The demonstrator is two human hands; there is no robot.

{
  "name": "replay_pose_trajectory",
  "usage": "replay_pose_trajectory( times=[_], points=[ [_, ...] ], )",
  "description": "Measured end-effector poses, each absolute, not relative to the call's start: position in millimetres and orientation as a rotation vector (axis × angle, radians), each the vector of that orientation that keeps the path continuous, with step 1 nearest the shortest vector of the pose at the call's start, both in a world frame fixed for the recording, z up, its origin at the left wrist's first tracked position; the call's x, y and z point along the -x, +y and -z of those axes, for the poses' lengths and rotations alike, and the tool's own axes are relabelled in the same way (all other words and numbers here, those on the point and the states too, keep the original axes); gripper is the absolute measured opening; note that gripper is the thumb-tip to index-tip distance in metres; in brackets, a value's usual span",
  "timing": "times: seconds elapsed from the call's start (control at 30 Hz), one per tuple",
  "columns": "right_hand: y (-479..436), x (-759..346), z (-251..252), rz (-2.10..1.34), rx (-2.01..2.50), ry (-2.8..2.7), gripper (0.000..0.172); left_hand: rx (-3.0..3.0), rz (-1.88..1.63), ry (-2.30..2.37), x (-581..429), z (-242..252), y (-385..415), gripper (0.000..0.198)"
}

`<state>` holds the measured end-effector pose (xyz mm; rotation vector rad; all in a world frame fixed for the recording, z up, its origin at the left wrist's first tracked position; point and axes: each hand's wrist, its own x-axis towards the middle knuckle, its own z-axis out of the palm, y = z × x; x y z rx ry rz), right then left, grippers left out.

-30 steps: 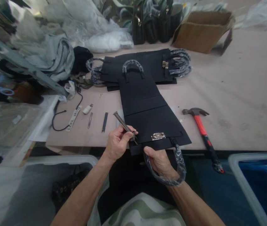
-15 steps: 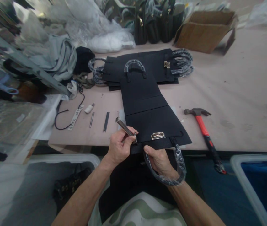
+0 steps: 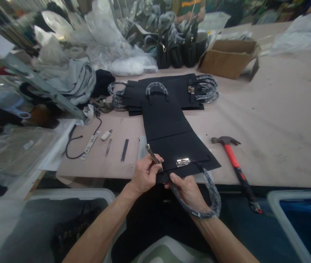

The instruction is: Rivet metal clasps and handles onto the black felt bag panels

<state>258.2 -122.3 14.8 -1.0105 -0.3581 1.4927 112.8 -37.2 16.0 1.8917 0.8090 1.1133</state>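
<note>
Metal rod tool at the near-left edge, bag panel pinched

Black bag panel (image 3: 171, 142): lies under and ahead of my grips, flat along the table (image 3: 276, 138), its near edge held at the table's edge. Left hand (image 3: 145, 173): thumb and fingers closed around a metal rod tool (image 3: 152, 153), tilted, lower end at the panel; exact contact unclear. Right hand (image 3: 189, 188): thumb pressed on the near edge, fingers mostly hidden beneath; plastic-wrapped handle (image 3: 217, 197) loops by my wrist. Metal clasp (image 3: 183, 162): just ahead of the right thumb.

Technique, my judgement: pin the edge close to the tool, steady its lower end, spare the clasp from scratches.

Farther out: claw hammer (image 3: 233, 157) right of both grips; stacked panels (image 3: 189, 81) beyond.
</note>
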Motion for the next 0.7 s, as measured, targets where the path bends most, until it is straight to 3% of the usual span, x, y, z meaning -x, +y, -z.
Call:
replay_pose_trajectory(
  times=[0.27,0.7],
  points=[
    [-164.2,-263.5,1.7,-1.711,0.774,0.186,0.027,-2.08,-1.16,0.767,-112.7,15.3,-47.3,0.014],
    [-176.0,-255.8,15.3,-1.595,0.692,0.093,0.024,-2.213,-1.222,0.806,-116.5,23.4,-51.7,0.01]
  ],
)
